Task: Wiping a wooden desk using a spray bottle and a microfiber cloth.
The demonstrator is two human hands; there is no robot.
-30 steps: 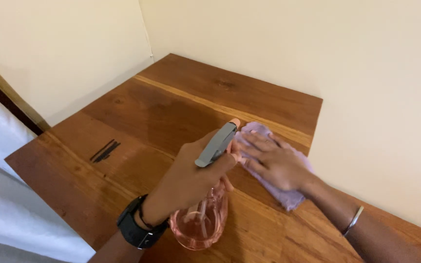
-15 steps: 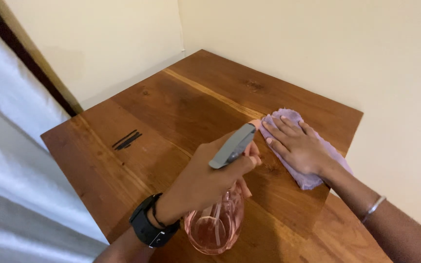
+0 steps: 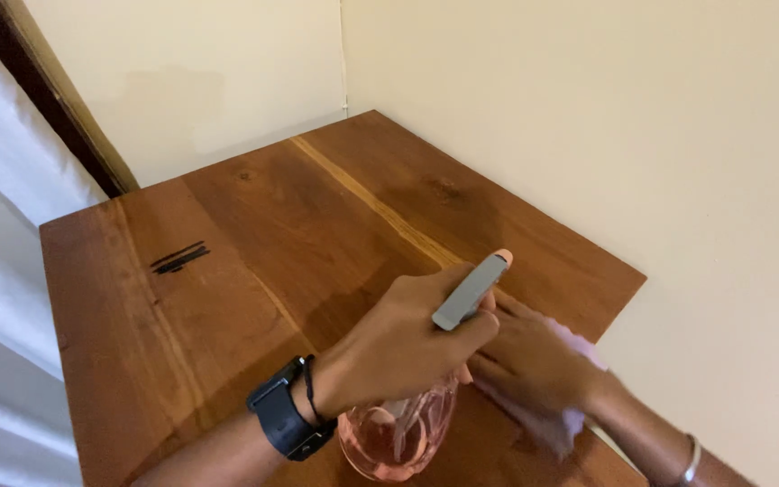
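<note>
Since half a second earlier, both hands had drawn back toward the near edge of the wooden table (image 3: 254,234), and the cloth had slid with them from the table's middle.

At the far left hung a white curtain (image 3: 2,271) beside a dark frame. On the table's left part lay a few thin dark sticks (image 3: 179,258), well apart from the hands. No package, label or sign showed anywhere; the walls (image 3: 588,108) were plain cream.

Toward the middle, the left hand (image 3: 398,347), with a black watch (image 3: 281,421) on its wrist, was closed around the neck of a spray bottle (image 3: 403,433). The bottle was clear pink, with a grey trigger head that ended in a pink tip, and it was held over the near edge. It looked rigid, light and smooth, perhaps slippery when wet; the narrow neck under the head seemed the safest place to hold it.

To the right, the right hand (image 3: 534,361) lay flat, fingers spread, pressing a pale lilac cloth (image 3: 570,419) against the wood near the table's right edge. The cloth seemed soft and limp, easily bunched under a palm. A thin bangle (image 3: 691,458) ringed that wrist.
</note>
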